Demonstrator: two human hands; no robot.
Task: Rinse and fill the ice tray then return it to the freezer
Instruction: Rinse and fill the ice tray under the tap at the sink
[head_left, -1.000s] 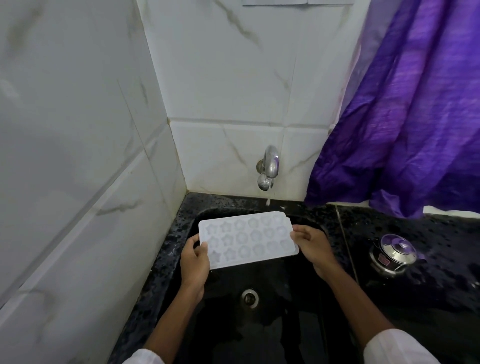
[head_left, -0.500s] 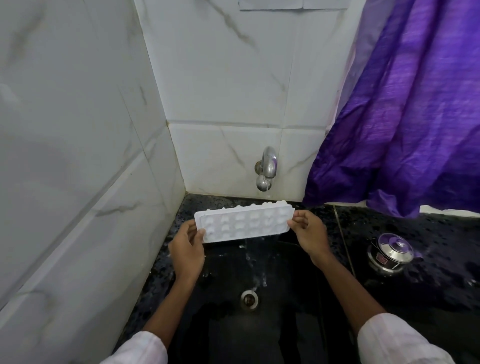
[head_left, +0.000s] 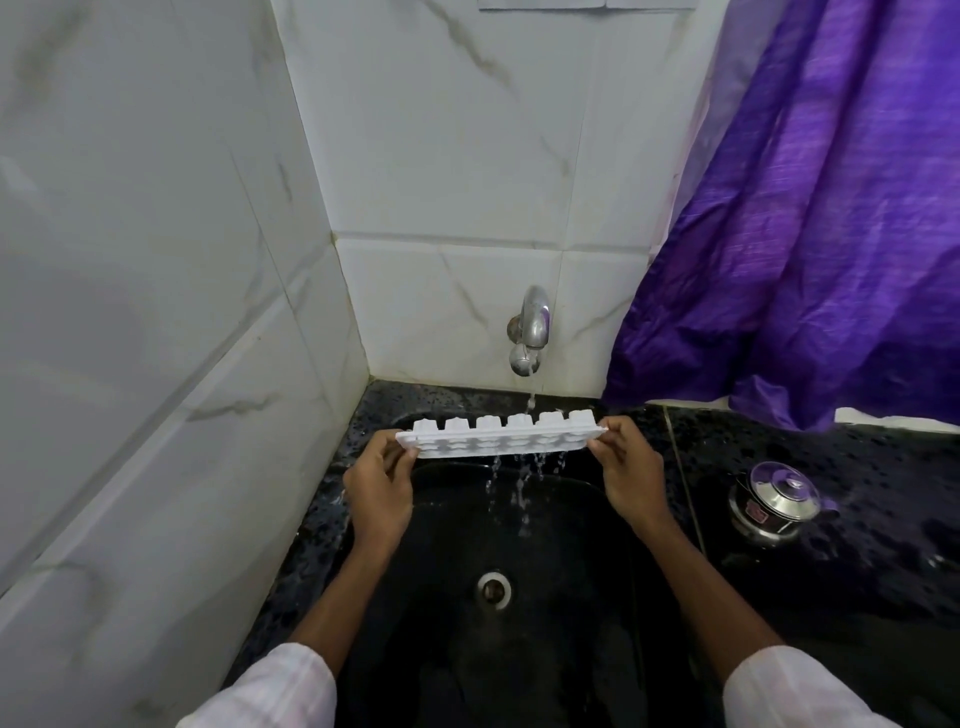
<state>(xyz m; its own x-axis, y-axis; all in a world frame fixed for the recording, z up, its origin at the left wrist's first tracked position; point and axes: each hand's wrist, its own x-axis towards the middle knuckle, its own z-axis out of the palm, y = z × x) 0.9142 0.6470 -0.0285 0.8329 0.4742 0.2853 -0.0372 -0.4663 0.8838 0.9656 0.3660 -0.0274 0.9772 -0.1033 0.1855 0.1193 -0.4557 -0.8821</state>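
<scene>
Ice tray (head_left: 501, 436) held inverted over sink (head_left: 597, 499), below tap (head_left: 530, 332) at 12 o'clock; rinse water seen draining. Short ends pinched by left hand (head_left: 379, 499) and right hand (head_left: 631, 480). Step judged: rinse, emptying. Next move: tray to be turned cavities-up, levelled under stream.

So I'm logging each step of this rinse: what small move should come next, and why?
Probably turn the ice tray cups-up and level under the tap. Both the left hand and right hand hold it by its ends, tipped with its cup bottoms up, water draining into the sink, the tap running.
</scene>
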